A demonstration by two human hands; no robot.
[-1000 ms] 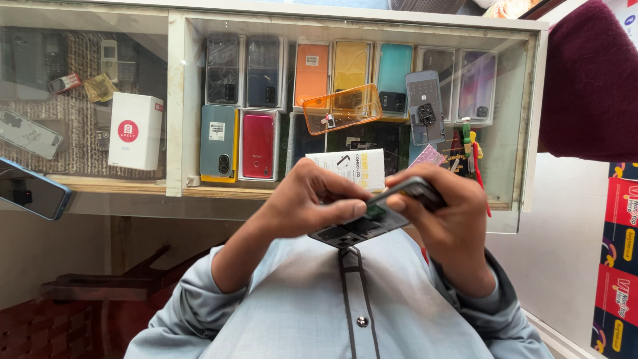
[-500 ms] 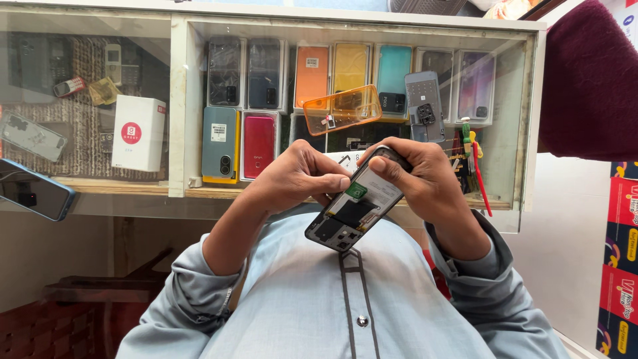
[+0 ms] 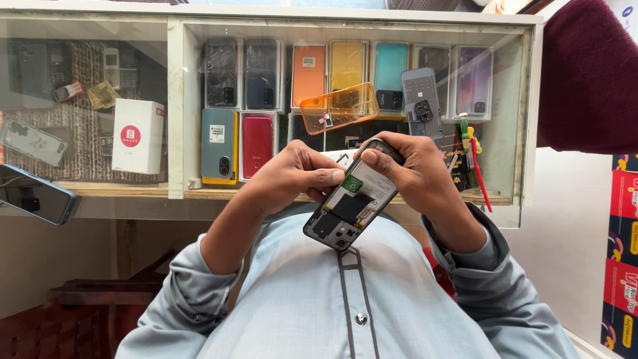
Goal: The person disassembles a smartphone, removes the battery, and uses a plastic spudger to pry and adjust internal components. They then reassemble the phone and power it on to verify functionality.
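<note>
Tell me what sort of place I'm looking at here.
Most likely a small phone repair and accessories shop. A glass display case holds rows of coloured phone covers, and both hands grip an opened phone with its back off, inner parts exposed.

Two hands (image 3: 299,176), one opened phone (image 3: 352,203)

I see a white box (image 3: 137,135) with a red round label standing behind the glass at left, a small green sticker (image 3: 352,184) inside the opened phone (image 3: 350,205), and red-and-yellow cartons (image 3: 623,252) stacked far right.
</note>
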